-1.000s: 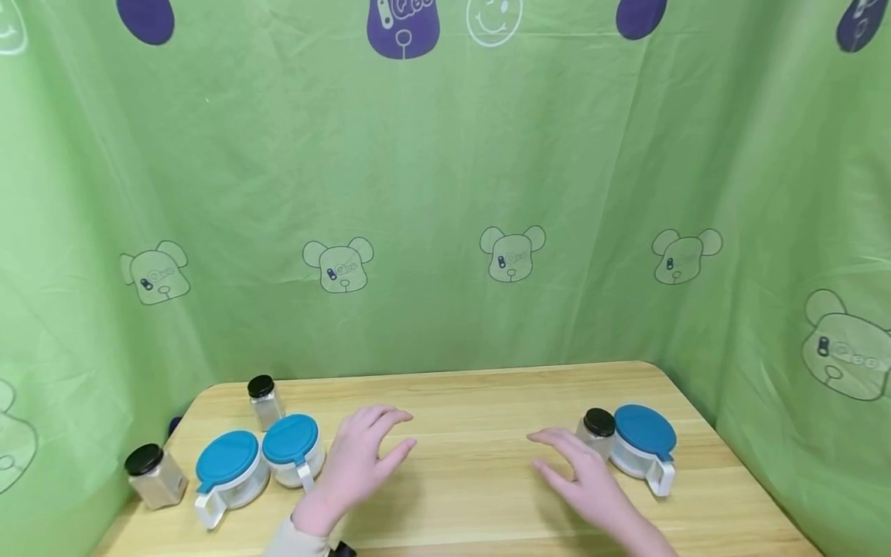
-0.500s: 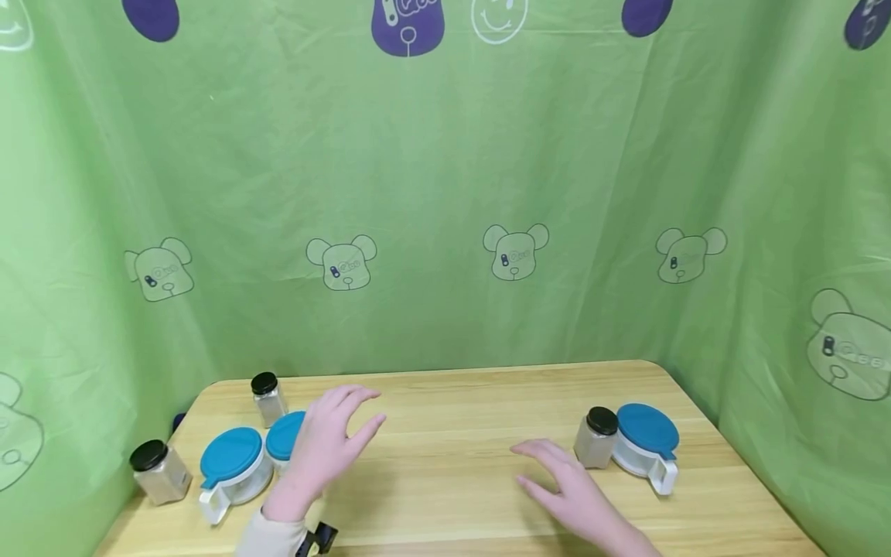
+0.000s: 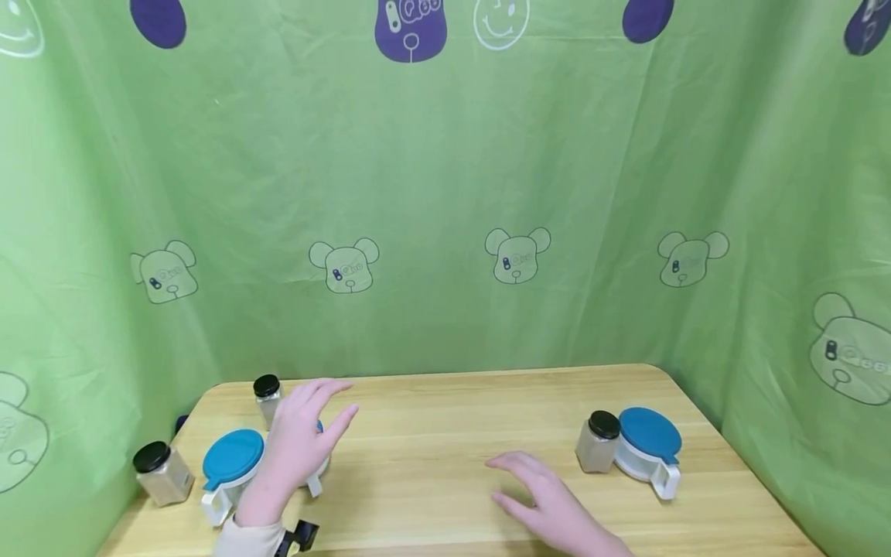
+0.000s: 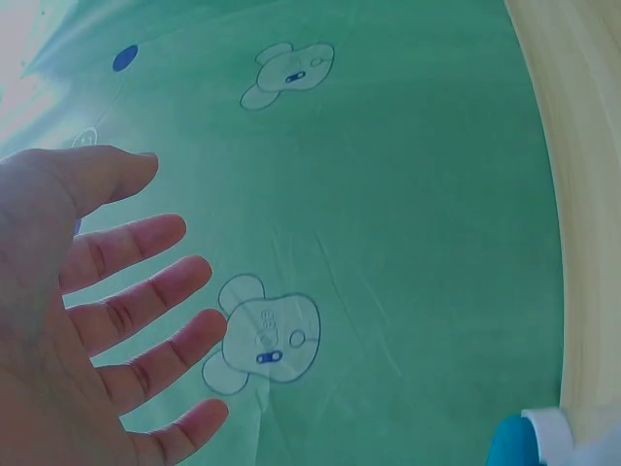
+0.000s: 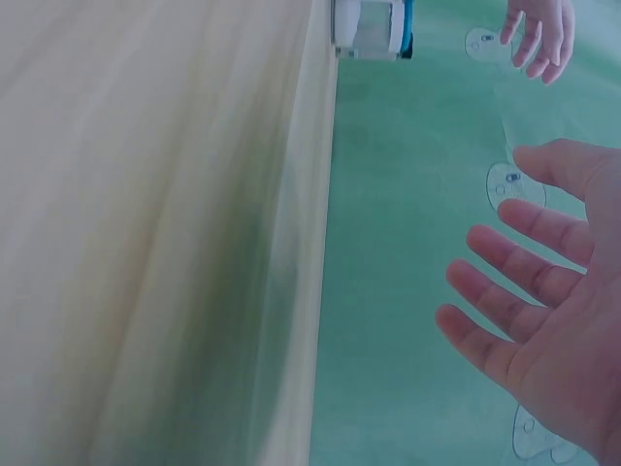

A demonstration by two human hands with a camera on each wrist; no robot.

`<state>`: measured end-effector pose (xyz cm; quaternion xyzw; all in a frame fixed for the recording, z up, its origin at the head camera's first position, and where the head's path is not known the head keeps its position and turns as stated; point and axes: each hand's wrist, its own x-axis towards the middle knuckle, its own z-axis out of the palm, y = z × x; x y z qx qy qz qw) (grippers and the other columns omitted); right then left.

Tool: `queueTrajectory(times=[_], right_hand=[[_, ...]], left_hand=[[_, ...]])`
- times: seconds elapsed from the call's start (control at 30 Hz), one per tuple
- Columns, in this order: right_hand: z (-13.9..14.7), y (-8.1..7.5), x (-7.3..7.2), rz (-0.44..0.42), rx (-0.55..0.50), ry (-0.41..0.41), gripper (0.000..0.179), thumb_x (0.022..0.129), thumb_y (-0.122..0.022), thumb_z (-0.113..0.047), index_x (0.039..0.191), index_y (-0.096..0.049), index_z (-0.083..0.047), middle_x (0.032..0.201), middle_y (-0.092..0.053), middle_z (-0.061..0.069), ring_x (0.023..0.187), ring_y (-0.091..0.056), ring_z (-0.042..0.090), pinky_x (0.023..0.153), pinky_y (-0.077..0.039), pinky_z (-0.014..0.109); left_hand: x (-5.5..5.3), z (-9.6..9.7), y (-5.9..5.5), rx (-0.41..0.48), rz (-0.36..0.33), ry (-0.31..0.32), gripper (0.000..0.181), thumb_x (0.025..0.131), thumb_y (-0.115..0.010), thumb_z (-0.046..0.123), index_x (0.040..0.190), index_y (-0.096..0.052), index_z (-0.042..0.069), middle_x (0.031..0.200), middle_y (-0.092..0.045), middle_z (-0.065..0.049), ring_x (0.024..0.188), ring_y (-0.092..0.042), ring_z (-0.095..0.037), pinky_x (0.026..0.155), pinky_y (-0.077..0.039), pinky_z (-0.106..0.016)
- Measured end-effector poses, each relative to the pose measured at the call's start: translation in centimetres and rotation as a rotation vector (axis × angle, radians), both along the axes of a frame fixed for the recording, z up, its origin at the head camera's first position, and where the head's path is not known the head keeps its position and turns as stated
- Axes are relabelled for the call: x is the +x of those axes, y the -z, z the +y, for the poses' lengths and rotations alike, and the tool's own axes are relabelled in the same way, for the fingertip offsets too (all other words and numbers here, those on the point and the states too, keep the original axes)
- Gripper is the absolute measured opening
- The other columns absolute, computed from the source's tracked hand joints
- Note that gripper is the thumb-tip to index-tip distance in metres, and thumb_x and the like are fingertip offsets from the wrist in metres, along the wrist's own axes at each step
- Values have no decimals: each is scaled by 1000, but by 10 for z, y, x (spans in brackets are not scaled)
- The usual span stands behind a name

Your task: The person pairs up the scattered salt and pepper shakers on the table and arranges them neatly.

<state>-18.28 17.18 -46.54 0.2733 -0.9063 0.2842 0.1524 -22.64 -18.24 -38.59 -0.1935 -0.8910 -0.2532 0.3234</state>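
Note:
My left hand (image 3: 295,445) hovers over the left side of the table, fingers spread and holding nothing. Under it in the head view, a blue-lidded seasoning pot is mostly hidden; its white handle (image 3: 315,484) shows past the wrist. Another blue-lidded seasoning pot (image 3: 233,455) stands just left of that wrist. Behind the fingers is a black-capped jar (image 3: 267,394), partly covered. My right hand (image 3: 543,503) is held above the front right of the table, its fingers relaxed and apart. Nearest to it stand a second black-capped jar (image 3: 597,442) and a third blue-lidded pot (image 3: 649,445).
One more black-capped jar (image 3: 162,473) is at the table's far left edge. The wooden table (image 3: 445,433) has rounded back corners, and a green printed curtain (image 3: 431,325) closes it in behind and on both sides.
My left hand has moved left, from beside the pots to over one of them. The right hand has drifted left and slightly toward the front, uncovering the right-hand jar. The containers stay put.

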Motion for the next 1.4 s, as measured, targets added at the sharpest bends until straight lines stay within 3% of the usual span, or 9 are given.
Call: queueTrajectory(times=[0.37,0.63,0.83,1.03,1.2,1.4], right_hand=[[-27,0,0,-21,22,-84,36,93,-66,-32,127,-60,-22,125,-61,-11,114,-61,14,94,-53,41],[-46,-3,-1,6,28,-141,38,92,-66,-30,129,-58,-22,126,-63,-5,114,-61,17,94,-53,42],[-60,-5,-3,67,5,-180,39,92,-67,-29,129,-58,-21,125,-62,-7,112,-61,14,94,-54,38],[-73,-5,-5,34,-5,-205,39,93,-64,-32,130,-57,-22,126,-62,-7,115,-60,14,97,-52,38],[-83,-8,-6,61,-6,-221,39,93,-64,-33,129,-58,-20,126,-62,-7,115,-60,14,97,-52,38],[-95,-10,-13,113,-20,-246,40,90,-68,-30,128,-59,-18,124,-64,-7,113,-61,12,97,-52,36]], left_hand=[[10,-24,4,14,30,-43,35,83,-77,23,117,-68,16,114,-69,-4,109,-61,-27,92,-46,-53],[19,-45,5,43,-27,-106,33,85,-75,24,116,-68,17,116,-67,-4,110,-59,-29,88,-45,-56],[24,-57,0,62,-47,-146,33,87,-73,25,116,-66,11,117,-67,-12,112,-57,-35,93,-43,-55],[28,-71,-7,72,-18,-199,36,86,-74,21,118,-66,8,117,-66,-18,110,-57,-38,90,-44,-55],[30,-81,-11,66,-9,-250,37,85,-74,22,118,-66,8,118,-65,-20,109,-55,-41,86,-41,-59],[29,-93,-12,95,-24,-259,35,87,-72,21,118,-65,6,122,-63,-23,113,-51,-44,89,-37,-62]])
